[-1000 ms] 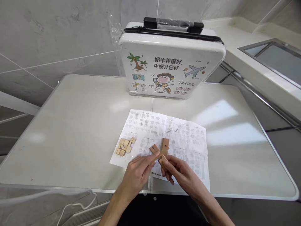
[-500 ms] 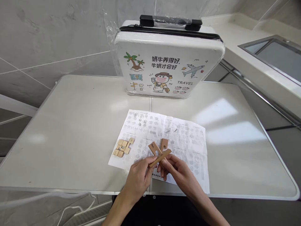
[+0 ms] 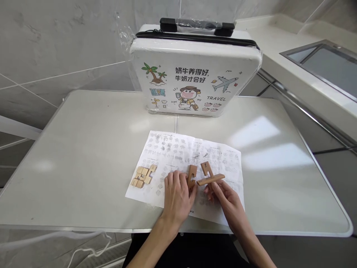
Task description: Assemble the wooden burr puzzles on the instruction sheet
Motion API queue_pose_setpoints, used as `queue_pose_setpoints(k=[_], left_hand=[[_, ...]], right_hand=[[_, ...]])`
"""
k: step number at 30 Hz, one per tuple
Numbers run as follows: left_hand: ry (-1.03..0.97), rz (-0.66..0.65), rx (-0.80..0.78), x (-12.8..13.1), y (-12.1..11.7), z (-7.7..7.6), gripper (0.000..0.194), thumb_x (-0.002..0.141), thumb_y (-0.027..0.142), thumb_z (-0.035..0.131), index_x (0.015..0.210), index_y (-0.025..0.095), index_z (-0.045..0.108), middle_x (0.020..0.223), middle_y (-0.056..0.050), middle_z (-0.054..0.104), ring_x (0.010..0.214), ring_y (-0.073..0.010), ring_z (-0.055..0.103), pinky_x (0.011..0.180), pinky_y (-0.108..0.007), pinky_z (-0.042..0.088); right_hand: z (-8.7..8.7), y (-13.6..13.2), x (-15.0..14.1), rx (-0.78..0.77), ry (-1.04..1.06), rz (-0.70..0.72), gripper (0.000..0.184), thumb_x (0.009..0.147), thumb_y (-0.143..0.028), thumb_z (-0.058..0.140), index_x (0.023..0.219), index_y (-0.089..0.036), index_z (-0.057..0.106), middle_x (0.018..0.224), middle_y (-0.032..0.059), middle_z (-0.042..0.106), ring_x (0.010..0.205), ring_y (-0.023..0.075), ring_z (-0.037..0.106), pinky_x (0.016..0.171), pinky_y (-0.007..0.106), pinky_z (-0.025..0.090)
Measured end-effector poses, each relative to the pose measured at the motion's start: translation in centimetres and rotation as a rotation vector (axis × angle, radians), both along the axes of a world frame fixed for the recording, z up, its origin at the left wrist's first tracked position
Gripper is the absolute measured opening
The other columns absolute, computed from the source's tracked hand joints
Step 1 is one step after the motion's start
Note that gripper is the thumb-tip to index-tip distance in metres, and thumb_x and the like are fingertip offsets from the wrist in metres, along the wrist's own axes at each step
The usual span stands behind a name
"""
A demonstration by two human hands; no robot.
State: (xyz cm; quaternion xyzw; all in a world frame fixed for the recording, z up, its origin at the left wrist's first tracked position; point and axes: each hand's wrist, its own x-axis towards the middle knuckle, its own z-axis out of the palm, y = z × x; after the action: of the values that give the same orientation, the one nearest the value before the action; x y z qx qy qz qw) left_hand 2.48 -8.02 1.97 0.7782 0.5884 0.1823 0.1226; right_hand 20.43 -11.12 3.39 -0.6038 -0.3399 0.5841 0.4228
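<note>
My right hand point(image 3: 225, 197) pinches two brown wooden puzzle pieces just above the paper. One is a notched piece point(image 3: 205, 168) marked with a 3, and the other is a long bar point(image 3: 211, 179) lying across it. Another notched brown puzzle piece point(image 3: 192, 173) stands out beyond the fingers of my left hand point(image 3: 178, 193), which are closed around its near end; my fingers hide that part. Under both hands lies a printed instruction sheet point(image 3: 178, 154) with rows of small diagrams.
Several pale wooden puzzle pieces point(image 3: 142, 176) lie grouped on the sheet's left part. A white travel case point(image 3: 167, 56) in clear plastic stands at the back of the white table point(image 3: 83, 156). To the right is a counter point(image 3: 306, 70) with a sink-like metal frame.
My hands have moved apart. The right hand has carried the crossed pieces to the right, while the left hand has shifted onto the separate notched piece, turning palm down.
</note>
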Motion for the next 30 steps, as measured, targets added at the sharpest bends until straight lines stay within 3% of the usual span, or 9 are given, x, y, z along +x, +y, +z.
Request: queue_pose_setpoints(k=[4, 7, 10, 13, 16, 24, 30], left_hand=[[-0.008, -0.026, -0.103, 0.0, 0.3, 0.4, 0.021, 0.109, 0.03, 0.05, 0.097, 0.017, 0.062, 0.098, -0.01, 0.065, 0.094, -0.0291, 0.057, 0.082, -0.044, 0.047], [-0.3, -0.021, -0.296, -1.3, 0.3, 1.3, 0.029, 0.114, 0.035, 0.041, 0.1, 0.019, 0.06, 0.092, -0.005, 0.064, 0.086, -0.0239, 0.057, 0.077, -0.038, 0.045], [-0.649, 0.016, -0.627, -2.8, 0.1, 2.7, 0.038, 0.115, 0.049, 0.035, 0.1, 0.022, 0.057, 0.078, 0.001, 0.055, 0.069, -0.0172, 0.05, 0.066, -0.032, 0.04], [-0.874, 0.029, -0.808, -3.8, -0.4, 3.8, 0.038, 0.113, 0.057, 0.036, 0.116, 0.023, 0.053, 0.075, 0.004, 0.048, 0.069, -0.016, 0.045, 0.068, -0.03, 0.037], [-1.003, 0.049, -0.86, -4.1, -1.1, 4.1, 0.043, 0.111, 0.061, 0.04, 0.13, 0.023, 0.046, 0.074, 0.006, 0.043, 0.071, -0.0161, 0.041, 0.072, -0.031, 0.035], [-1.139, 0.033, -0.881, -3.8, -2.0, 4.0, 0.042, 0.11, 0.062, 0.044, 0.125, 0.023, 0.049, 0.072, 0.006, 0.042, 0.069, -0.0146, 0.038, 0.071, -0.031, 0.033], [-1.21, -0.011, -0.897, -3.9, -2.1, 4.2, 0.041, 0.109, 0.061, 0.049, 0.126, 0.024, 0.047, 0.07, 0.007, 0.045, 0.065, -0.013, 0.039, 0.068, -0.029, 0.034]], right_hand=[[-0.4, -0.4, 0.0, -0.016, 0.029, -0.034, 0.049, 0.095, -0.068, 0.071, 0.1, -0.02, 0.076, 0.09, 0.0088, 0.072, 0.075, 0.021, 0.06, 0.07, 0.033, 0.051], [-0.6, -0.7, 0.1, -0.051, 0.081, -0.067, 0.047, 0.095, -0.067, 0.073, 0.098, -0.021, 0.077, 0.088, 0.0075, 0.07, 0.072, 0.0195, 0.056, 0.069, 0.033, 0.049], [-0.7, -0.6, 0.1, -0.104, 0.179, -0.099, 0.046, 0.094, -0.066, 0.075, 0.098, -0.021, 0.077, 0.088, 0.0068, 0.069, 0.072, 0.0186, 0.052, 0.069, 0.033, 0.047], [-0.4, -0.2, -0.3, -0.159, 0.303, -0.107, 0.043, 0.094, -0.063, 0.077, 0.098, -0.02, 0.077, 0.087, 0.0063, 0.068, 0.073, 0.0186, 0.051, 0.07, 0.032, 0.045], [0.1, 0.2, -1.1, -0.222, 0.44, -0.097, 0.039, 0.093, -0.058, 0.08, 0.097, -0.02, 0.075, 0.085, 0.0053, 0.067, 0.072, 0.0174, 0.05, 0.069, 0.03, 0.044], [1.0, 0.2, -2.7, -0.297, 0.627, -0.047, 0.037, 0.092, -0.052, 0.084, 0.087, -0.018, 0.069, 0.076, 0.0021, 0.061, 0.065, 0.0139, 0.047, 0.063, 0.028, 0.039], [0.9, -0.3, -2.9, -0.298, 0.68, 0.045, 0.043, 0.095, -0.053, 0.08, 0.077, -0.019, 0.061, 0.065, -0.0022, 0.049, 0.059, 0.0115, 0.034, 0.059, 0.028, 0.031]])
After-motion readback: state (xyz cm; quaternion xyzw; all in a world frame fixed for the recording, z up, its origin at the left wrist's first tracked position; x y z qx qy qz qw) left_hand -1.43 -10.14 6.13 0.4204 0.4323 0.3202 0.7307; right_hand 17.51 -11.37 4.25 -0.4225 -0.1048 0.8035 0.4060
